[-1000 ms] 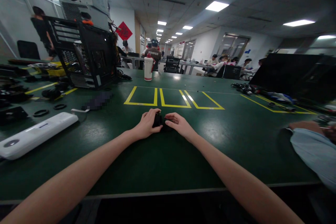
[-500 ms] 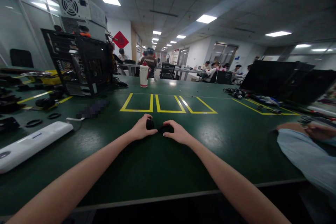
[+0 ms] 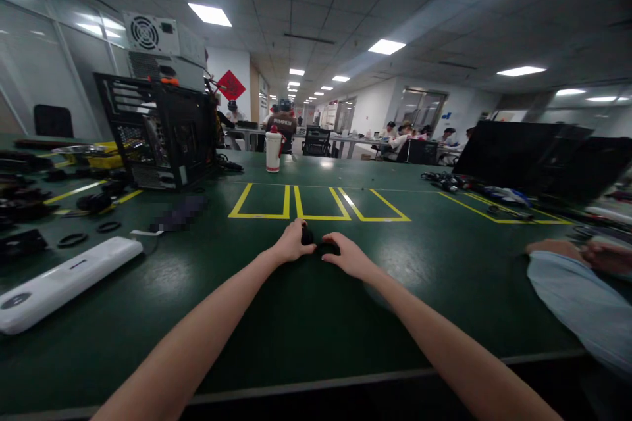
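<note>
**Mostly hidden, a black part (image 3: 307, 236) sits in the left hand (image 3: 290, 243), low over a green surface (image 3: 276, 335)**

At the far left, dark components (image 3: 20, 191) run out of view and blend together, too dim to sort. Two black rings (image 3: 73, 240) lie just behind a long white device (image 3: 72, 283). Farther along, a pixelated patch covers much of a dark item (image 3: 180, 214), so its kind cannot be read. Behind stands an open black computer case (image 3: 170, 135), its inner parts hard to make out.

Near the middle, in front of the yellow tape outlines (image 3: 259, 216), the left fingers cover one side of the black part. What shows is small, dark and rounded; finer detail is lost. The left forearm slants in from the lower edge, with fingers on the far side and thumb on the near side, partly closed on the part.

Just beside it, the right hand (image 3: 349, 255) faces inward, fingers curved and thumb apart, half open. A dark shape (image 3: 330, 248) shows in that gap, almost swallowed by shadow; whether it is gripped cannot be told.

At the right, another person's light-blue sleeve (image 3: 575, 296) is cut off by the edge, and the hand (image 3: 609, 255) near it is dim.
</note>
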The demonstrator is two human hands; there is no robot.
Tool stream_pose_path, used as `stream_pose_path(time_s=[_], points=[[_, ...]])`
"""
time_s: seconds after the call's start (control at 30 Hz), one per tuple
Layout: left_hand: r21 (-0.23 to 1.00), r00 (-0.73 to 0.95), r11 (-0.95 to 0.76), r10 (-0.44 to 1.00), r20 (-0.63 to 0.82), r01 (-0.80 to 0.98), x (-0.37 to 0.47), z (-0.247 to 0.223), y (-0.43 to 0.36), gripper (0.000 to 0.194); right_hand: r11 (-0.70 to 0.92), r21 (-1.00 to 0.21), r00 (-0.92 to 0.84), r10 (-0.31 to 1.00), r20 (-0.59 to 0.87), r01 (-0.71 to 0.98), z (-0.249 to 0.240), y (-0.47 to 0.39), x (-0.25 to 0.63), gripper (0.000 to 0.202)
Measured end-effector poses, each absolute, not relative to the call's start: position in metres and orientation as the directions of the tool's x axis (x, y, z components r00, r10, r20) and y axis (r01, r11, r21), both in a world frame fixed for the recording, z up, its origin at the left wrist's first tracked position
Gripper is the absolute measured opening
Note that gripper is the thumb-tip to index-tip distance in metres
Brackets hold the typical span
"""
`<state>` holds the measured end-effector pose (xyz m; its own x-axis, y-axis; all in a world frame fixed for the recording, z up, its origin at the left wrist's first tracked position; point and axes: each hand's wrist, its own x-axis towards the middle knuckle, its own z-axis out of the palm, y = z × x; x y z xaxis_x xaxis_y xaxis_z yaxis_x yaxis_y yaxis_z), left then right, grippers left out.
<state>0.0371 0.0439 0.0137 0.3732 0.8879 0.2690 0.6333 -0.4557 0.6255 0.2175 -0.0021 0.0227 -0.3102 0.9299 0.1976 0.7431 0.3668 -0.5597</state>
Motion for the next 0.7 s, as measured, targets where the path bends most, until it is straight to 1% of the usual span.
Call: stream_pose_path(time_s=[0.13, 0.2, 0.27, 0.33, 0.4, 0.47, 0.53, 0.6, 0.7], points=[[0.695, 0.561, -0.534, 0.797, 0.223, 0.482, 0.018, 0.02, -0.01, 0.061, 0.461, -0.535, -0.45, 0.878, 0.161, 0.708, 0.036, -0.063, 0.204, 0.043], [0.716, 0.615, -0.531, 0.768, 0.18, 0.453, 0.006, 0.023, -0.045, 0.062, 0.47, -0.564, -0.48, 0.865, 0.143, 0.679, 0.039, -0.095, 0.196, 0.038], [0.728, 0.631, -0.517, 0.761, 0.15, 0.45, -0.006, 0.027, -0.08, 0.061, 0.436, -0.648, -0.48, 0.869, 0.122, 0.625, 0.038, -0.122, 0.187, 0.034], [0.75, 0.634, -0.479, 0.766, 0.104, 0.456, -0.019, 0.031, -0.109, 0.059, 0.384, -0.753, -0.457, 0.881, 0.125, 0.535, 0.036, -0.142, 0.176, 0.037], [0.772, 0.623, -0.432, 0.78, 0.059, 0.467, -0.032, 0.034, -0.133, 0.056, 0.331, -0.847, -0.439, 0.889, 0.132, 0.416, 0.033, -0.154, 0.163, 0.038], [0.78, 0.608, -0.4, 0.793, 0.031, 0.481, -0.044, 0.035, -0.149, 0.057, 0.286, -0.918, -0.447, 0.883, 0.142, 0.274, 0.029, -0.16, 0.149, 0.043], [0.767, 0.587, -0.417, 0.807, 0.067, 0.487, -0.053, 0.031, -0.158, 0.06, 0.253, -0.958, -0.45, 0.877, 0.168, 0.136, 0.026, -0.163, 0.134, 0.047], [0.735, 0.563, -0.471, 0.813, 0.148, 0.487, -0.059, 0.025, -0.163, 0.061, 0.224, -0.974, -0.41, 0.891, 0.192, 0.031, 0.02, -0.165, 0.118, 0.049], [0.673, 0.53, -0.524, 0.817, 0.226, 0.521, -0.066, 0.012, -0.165, 0.052, 0.21, -0.976, -0.353, 0.91, 0.218, -0.059, 0.012, -0.166, 0.096, 0.047]])
